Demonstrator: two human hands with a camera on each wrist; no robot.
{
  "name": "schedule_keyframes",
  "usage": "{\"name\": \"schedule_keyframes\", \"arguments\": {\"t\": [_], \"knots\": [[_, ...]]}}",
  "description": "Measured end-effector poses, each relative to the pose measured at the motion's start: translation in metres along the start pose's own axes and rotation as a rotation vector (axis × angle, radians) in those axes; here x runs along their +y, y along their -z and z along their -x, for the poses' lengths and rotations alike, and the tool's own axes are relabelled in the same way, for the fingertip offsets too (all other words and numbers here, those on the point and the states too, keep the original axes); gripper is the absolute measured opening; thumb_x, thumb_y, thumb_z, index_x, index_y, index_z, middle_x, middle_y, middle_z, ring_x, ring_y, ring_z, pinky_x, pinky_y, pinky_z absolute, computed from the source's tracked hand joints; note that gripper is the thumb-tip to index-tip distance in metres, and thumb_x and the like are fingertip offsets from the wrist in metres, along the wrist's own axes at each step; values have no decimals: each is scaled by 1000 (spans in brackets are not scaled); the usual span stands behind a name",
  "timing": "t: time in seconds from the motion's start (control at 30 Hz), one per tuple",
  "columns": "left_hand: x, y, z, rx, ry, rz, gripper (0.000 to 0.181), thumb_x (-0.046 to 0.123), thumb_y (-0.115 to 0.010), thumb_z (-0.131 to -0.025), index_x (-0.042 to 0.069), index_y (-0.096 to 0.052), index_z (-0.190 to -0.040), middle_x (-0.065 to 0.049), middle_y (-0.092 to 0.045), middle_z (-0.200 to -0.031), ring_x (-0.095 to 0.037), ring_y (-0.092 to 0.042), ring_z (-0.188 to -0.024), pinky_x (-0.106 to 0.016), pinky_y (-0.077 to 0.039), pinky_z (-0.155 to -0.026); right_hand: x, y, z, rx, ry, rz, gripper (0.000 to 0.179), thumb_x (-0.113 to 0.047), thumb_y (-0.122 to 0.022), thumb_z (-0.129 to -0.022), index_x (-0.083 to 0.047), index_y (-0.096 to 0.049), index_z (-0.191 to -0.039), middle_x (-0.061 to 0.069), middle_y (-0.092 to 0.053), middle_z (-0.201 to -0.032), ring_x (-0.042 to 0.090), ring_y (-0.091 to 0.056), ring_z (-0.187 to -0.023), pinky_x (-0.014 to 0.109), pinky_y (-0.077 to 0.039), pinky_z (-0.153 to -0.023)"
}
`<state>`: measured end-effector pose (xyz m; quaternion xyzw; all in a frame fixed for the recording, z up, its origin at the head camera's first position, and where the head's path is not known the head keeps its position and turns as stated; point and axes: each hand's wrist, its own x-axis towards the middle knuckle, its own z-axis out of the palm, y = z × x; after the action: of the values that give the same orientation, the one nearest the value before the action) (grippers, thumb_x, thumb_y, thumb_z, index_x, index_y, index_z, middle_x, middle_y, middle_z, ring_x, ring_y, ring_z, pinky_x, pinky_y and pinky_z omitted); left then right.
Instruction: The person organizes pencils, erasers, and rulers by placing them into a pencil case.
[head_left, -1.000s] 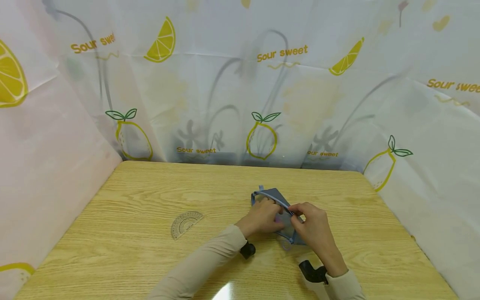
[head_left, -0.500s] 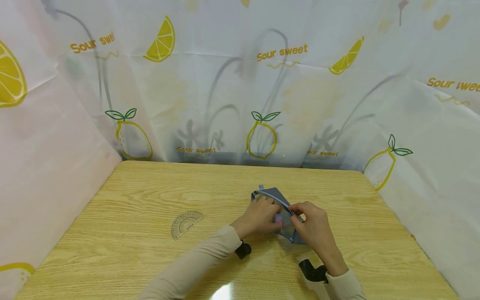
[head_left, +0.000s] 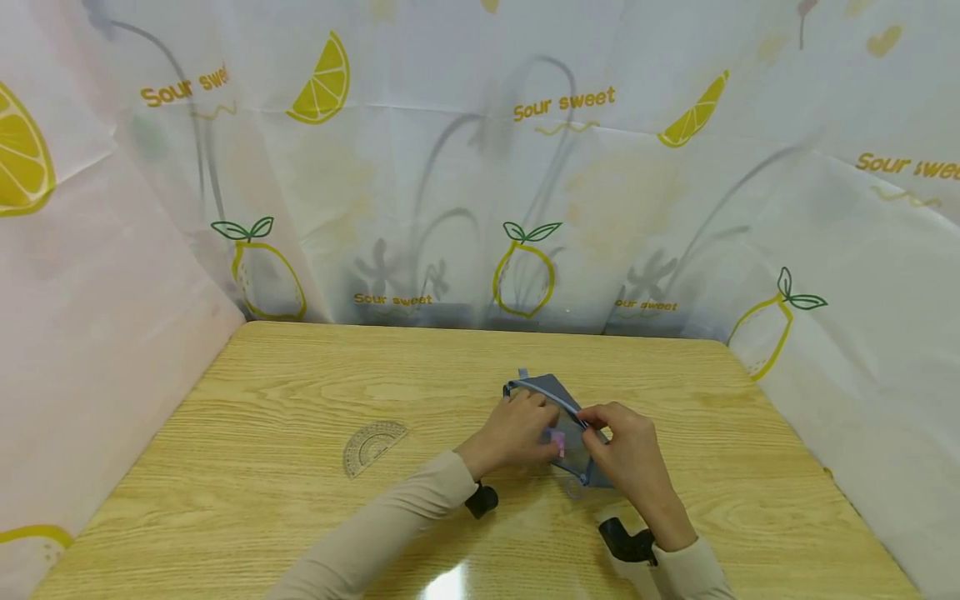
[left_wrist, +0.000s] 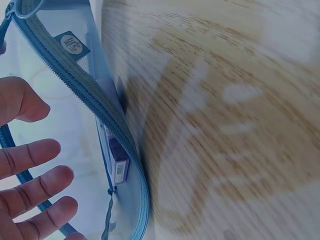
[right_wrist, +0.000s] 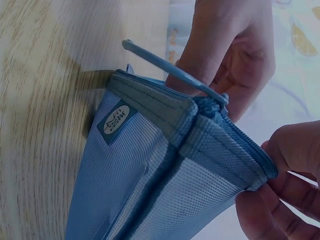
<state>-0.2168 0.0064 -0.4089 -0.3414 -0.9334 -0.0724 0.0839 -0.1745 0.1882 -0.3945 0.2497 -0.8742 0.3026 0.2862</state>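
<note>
A blue mesh zipper pouch lies unzipped on the table, its mouth facing up. My right hand pinches the zipper edge at the pouch's right side, thumb and fingertips on the rim in the right wrist view. Over the mouth is my left hand, its fingers apart and slightly bent with nothing between them in the left wrist view. Inside the pouch sits a small purple block with a barcode label. A long zipper pull sticks out from one corner.
A clear half-round protractor lies flat on the wooden table, left of the pouch. Black wrist mounts hang below both wrists. A white curtain printed with lemons encloses the back and sides.
My left hand has drawn back a little to the left, uncovering more of the purple-pink thing in the pouch. The right hand keeps its pinch on the rim.
</note>
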Motion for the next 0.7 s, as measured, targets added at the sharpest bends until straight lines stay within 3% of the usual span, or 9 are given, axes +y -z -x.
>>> {"name": "schedule_keyframes", "arguments": {"t": [0.2,0.5,0.7], "knots": [[-2,4,4,41,-5,19,25,42,-71,-85,20,-63,-95,4,-58,-92,-16,-53,-86,-28,-42,-61,1,0,1,5,0,-2,25,18,-72,-70,-1,-73,-86,9,-68,-80,17,-63,-67,20,-39,-44],[-5,14,12,86,-24,98,32,36,-68,-89,14,-65,-112,-5,-62,-113,-25,-56,-107,-40,-51,-75,1,0,1,3,9,-15,25,19,-71,-70,0,-72,-86,9,-67,-79,16,-63,-66,18,-37,-42],[-11,18,18,159,-66,126,33,32,-68,-87,12,-66,-113,-5,-61,-109,-23,-57,-94,-36,-49,-67,0,1,1,2,5,-18,25,19,-71,-70,0,-72,-86,9,-68,-80,16,-63,-67,18,-35,-41]]}}
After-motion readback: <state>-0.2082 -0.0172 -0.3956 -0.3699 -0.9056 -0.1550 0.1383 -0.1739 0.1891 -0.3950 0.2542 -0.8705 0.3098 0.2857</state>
